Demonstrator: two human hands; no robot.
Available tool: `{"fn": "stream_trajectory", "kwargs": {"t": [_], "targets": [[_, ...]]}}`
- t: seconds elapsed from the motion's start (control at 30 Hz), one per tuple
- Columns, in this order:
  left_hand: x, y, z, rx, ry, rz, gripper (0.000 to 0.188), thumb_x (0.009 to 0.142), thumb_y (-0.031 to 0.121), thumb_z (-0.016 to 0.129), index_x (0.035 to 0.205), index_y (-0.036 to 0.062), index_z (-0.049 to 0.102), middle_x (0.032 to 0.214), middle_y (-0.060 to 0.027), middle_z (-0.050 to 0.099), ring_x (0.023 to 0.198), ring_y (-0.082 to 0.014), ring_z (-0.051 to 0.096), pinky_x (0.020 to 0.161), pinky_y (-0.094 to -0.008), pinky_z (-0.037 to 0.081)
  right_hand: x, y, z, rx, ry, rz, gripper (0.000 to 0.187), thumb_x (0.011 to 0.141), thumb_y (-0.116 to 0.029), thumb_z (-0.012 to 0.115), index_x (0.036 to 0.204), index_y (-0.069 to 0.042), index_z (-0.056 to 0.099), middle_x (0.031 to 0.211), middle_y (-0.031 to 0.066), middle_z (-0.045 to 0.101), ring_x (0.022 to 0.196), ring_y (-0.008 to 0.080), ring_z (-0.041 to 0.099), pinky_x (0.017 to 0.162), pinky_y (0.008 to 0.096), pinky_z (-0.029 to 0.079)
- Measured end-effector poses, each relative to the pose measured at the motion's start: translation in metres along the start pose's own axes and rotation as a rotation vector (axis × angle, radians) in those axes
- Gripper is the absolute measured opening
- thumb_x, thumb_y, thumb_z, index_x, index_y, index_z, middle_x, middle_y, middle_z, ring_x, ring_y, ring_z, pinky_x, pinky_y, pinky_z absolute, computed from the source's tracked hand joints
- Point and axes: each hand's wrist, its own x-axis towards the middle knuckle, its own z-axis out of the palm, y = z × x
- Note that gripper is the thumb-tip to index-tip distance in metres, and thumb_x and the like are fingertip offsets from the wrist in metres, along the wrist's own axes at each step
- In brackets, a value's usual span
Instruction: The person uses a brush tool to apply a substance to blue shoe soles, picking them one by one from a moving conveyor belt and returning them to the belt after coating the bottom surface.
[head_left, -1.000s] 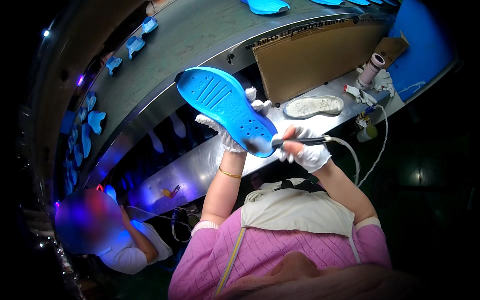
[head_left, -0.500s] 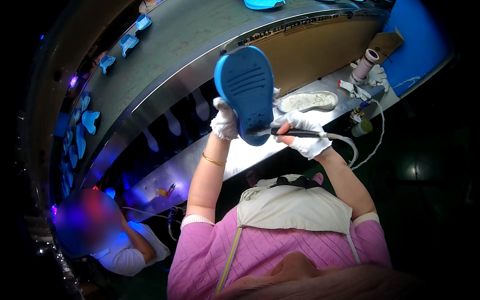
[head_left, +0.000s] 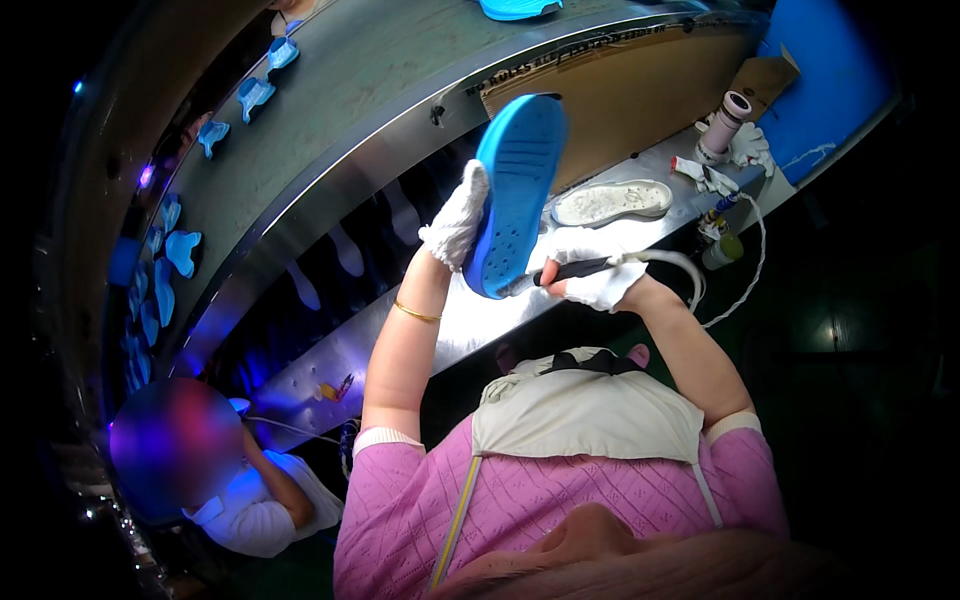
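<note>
A blue shoe sole [head_left: 522,180] stands tilted up in front of me, its grooved and dotted face turned partly to the right. My left hand [head_left: 458,218], in a white glove, is closed round its left edge. Between the bare fingertips of my right hand [head_left: 598,282], also gloved in white, is a black-handled brush [head_left: 585,268] with a pale hose running from its back end. The brush's tip meets the sole's near end or lies right beside it; contact cannot be made out. Behind my right hand, a white sole-shaped piece [head_left: 612,203] lies on the metal bench [head_left: 480,318].
Beyond the bench curves a green conveyor belt [head_left: 390,75] bearing several blue soles [head_left: 183,250]. Cardboard [head_left: 625,95] lines its side. A pink tumbler [head_left: 728,122], gloves [head_left: 703,176], a small jar [head_left: 722,252] and a looping hose [head_left: 765,250] are at right. A co-worker [head_left: 265,505] sits at left.
The blue sole has turned its face toward the right and shifted slightly right. My left hand has slid up along its edge; the brush tip is now at its near end.
</note>
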Motion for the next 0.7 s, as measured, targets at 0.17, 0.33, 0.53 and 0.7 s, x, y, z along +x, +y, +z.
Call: {"fn": "stream_trajectory", "kwargs": {"t": [0.17, 0.33, 0.53, 0.7], "targets": [[-0.003, -0.01, 0.001, -0.399, -0.144, 0.236, 0.112, 0.055, 0.085, 0.045, 0.127, -0.001, 0.041, 0.115, -0.0215, 0.055, 0.097, -0.0304, 0.06, 0.081, -0.0417, 0.053, -0.002, 0.007, 0.003, 0.589, 0.173, -0.066, 0.009, 0.076, 0.001, 0.065, 0.082, -0.001, 0.058, 0.086, 0.0108, 0.063, 0.073, 0.0145, 0.062, 0.069, 0.0265, 0.05], [-0.005, -0.012, 0.003, -0.437, -0.113, 0.398, 0.115, 0.051, 0.086, 0.046, 0.126, -0.0008, 0.041, 0.114, -0.0199, 0.055, 0.095, -0.0303, 0.06, 0.081, -0.0409, 0.053, -0.002, 0.011, 0.019, 0.558, 0.054, 0.042, 0.014, 0.071, 0.004, 0.067, 0.082, 0.001, 0.059, 0.089, 0.0126, 0.062, 0.074, 0.0153, 0.061, 0.069, 0.0275, 0.051], [-0.004, 0.001, 0.012, -0.281, -0.122, 0.218, 0.11, 0.056, 0.084, 0.045, 0.126, -0.0013, 0.042, 0.113, -0.0204, 0.056, 0.094, -0.0296, 0.061, 0.081, -0.0394, 0.053, -0.005, 0.001, -0.004, 0.25, 0.146, -0.206, 0.012, 0.07, 0.006, 0.064, 0.078, -0.002, 0.06, 0.087, 0.0099, 0.061, 0.079, 0.0173, 0.06, 0.073, 0.0293, 0.05], [0.004, 0.002, 0.002, 0.092, 0.115, -0.036, 0.092, 0.071, 0.076, 0.042, 0.123, -0.0003, 0.047, 0.104, -0.0196, 0.06, 0.083, -0.0251, 0.064, 0.073, -0.0337, 0.055, 0.003, 0.002, 0.006, -0.139, 0.056, -0.257, 0.017, 0.066, 0.005, 0.066, 0.075, -0.006, 0.058, 0.084, 0.0085, 0.059, 0.081, 0.0222, 0.059, 0.072, 0.0294, 0.048]]}}
